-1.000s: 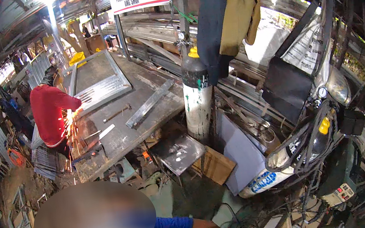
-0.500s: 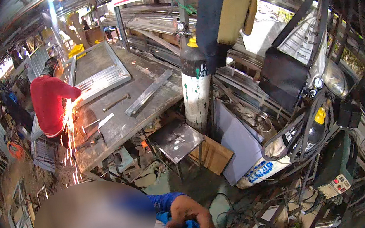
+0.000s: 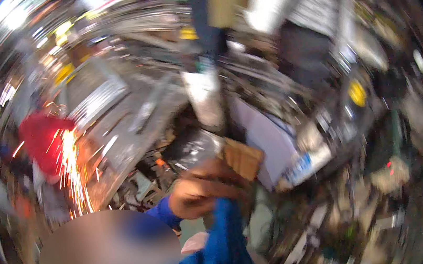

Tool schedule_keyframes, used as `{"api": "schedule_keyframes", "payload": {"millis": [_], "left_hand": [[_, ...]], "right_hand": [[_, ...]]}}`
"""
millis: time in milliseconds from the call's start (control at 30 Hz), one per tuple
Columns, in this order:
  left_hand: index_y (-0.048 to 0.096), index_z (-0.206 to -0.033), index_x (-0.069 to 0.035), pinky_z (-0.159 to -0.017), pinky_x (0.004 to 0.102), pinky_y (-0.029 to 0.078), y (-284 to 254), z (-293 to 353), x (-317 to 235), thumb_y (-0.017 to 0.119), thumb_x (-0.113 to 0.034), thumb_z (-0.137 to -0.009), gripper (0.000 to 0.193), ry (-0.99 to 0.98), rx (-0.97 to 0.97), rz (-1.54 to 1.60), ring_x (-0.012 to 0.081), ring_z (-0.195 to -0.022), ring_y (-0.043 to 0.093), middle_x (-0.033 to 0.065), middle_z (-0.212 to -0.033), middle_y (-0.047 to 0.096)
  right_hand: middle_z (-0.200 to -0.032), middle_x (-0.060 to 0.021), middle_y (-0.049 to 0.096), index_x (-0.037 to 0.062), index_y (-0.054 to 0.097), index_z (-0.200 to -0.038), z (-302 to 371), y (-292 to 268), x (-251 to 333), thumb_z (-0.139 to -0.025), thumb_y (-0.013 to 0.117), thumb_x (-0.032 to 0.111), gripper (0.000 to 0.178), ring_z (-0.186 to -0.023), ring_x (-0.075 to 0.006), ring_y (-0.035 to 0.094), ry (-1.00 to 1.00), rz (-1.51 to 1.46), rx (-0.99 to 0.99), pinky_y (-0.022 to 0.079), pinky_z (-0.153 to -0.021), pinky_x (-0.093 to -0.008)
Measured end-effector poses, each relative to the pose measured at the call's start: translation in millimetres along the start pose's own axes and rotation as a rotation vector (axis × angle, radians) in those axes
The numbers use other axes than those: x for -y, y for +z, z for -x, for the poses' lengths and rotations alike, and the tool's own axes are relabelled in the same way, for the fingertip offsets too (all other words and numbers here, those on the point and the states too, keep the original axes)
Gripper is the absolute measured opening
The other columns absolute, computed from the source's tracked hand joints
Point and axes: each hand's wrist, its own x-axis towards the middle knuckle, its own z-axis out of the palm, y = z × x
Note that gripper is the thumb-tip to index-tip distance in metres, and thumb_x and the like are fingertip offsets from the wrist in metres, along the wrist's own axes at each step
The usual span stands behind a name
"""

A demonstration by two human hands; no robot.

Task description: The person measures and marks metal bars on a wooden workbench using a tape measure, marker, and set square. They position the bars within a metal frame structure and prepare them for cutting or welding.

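Observation:
My left hand (image 3: 193, 193) reaches in from the left out of a dark blue cuff (image 3: 163, 213). Its fingers are bent over the upper end of a bright blue cloth (image 3: 219, 239), which hangs down to the lower edge. Motion smears the fingertips, and a darker patch above them is too blurred to make out. I see no part that I can tell is my right hand. A blurred oval hides the lower left. Just beyond the hand stand a small metal-topped table (image 3: 192, 147) and a wooden board (image 3: 245, 158).
At the left a person in red (image 3: 44, 144) throws bright sparks beside a workbench (image 3: 124, 156) bearing a metal frame (image 3: 99, 101). A tall gas cylinder (image 3: 206, 101) stands ahead. Right of it lean a pale panel (image 3: 263, 131) and a slanted cylinder (image 3: 308, 165).
The view has swung, and everything is smeared. Before, a bent bare arm showed at the lower edge by the blue cloth; now a hand is raised at the cloth's top. Sparks continue.

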Motion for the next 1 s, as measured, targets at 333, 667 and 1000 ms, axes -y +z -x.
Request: {"api": "schedule_keyframes", "payload": {"millis": [333,667,1000], "left_hand": [[0.078,-0.106,0.004,-0.072,0.0350,0.054,129.7,20.9,35.1,0.081,-0.015,-0.079,0.033,-0.176,-0.026,0.209,0.0241,-0.080,0.070,0.0155,-0.095,0.075],[0.077,-0.116,-0.002,-0.083,0.0348,0.056,261.7,-57.9,37.2,0.082,-0.014,-0.087,0.032,-0.120,0.695,0.092,0.0287,-0.092,0.074,0.0175,-0.105,0.077],[0.076,-0.117,-0.007,-0.077,0.0406,0.057,387.2,-80.2,77.2,0.077,-0.030,-0.091,0.034,0.401,1.289,0.357,0.0301,-0.085,0.070,0.0103,-0.096,0.071]], "right_hand": [[-0.134,-0.0541,0.046,-0.0013,0.059,-0.131,-73.8,48.5,92.5,-0.096,0.059,0.058,0.068,-0.106,-0.0542,0.069,0.245,0.580,0.290,0.060,-0.089,-0.0526],[-0.120,-0.0551,0.054,-0.0049,0.065,-0.123,-60.0,30.8,117.5,-0.096,0.057,0.051,0.062,-0.093,-0.0520,0.073,0.179,0.525,0.224,0.063,-0.077,-0.0503],[-0.134,-0.0437,0.056,-0.0016,0.064,-0.125,-60.9,8.7,131.1,-0.095,0.063,0.042,0.053,-0.095,-0.0493,0.073,0.333,0.430,0.105,0.062,-0.079,-0.0501]]}}
